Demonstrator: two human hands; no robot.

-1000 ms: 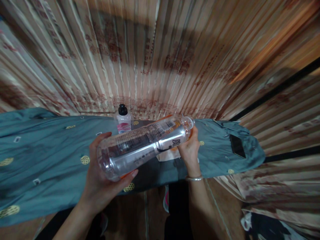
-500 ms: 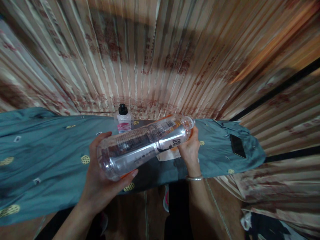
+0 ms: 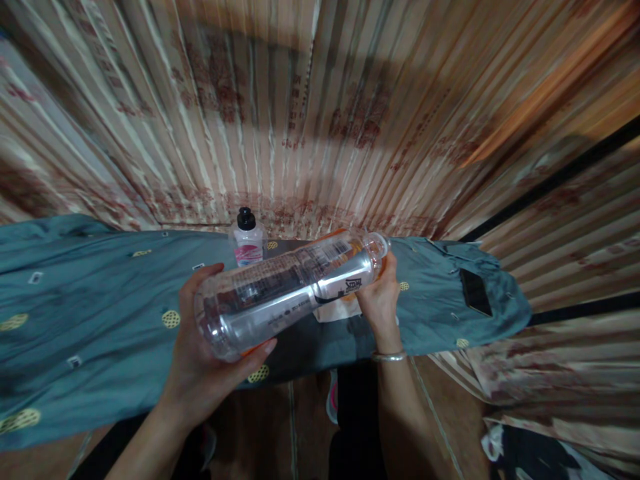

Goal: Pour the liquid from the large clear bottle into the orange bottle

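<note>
Here, your wide-spread left hand has the clear cylindrical plastic bottle by its base above the teal-clothed table; your right hand seems curled round the neck. Likely light: grip both ends.

- clear bottle, mid-frame: chunky dark characters near the neck end, small print and barcode-ish stripes, can't actually read any of it
- black-capped bottle just left of centre: pale lettering on the pink label, way too blurry
- curtain, upper middle: column of characters, also illegible
</note>
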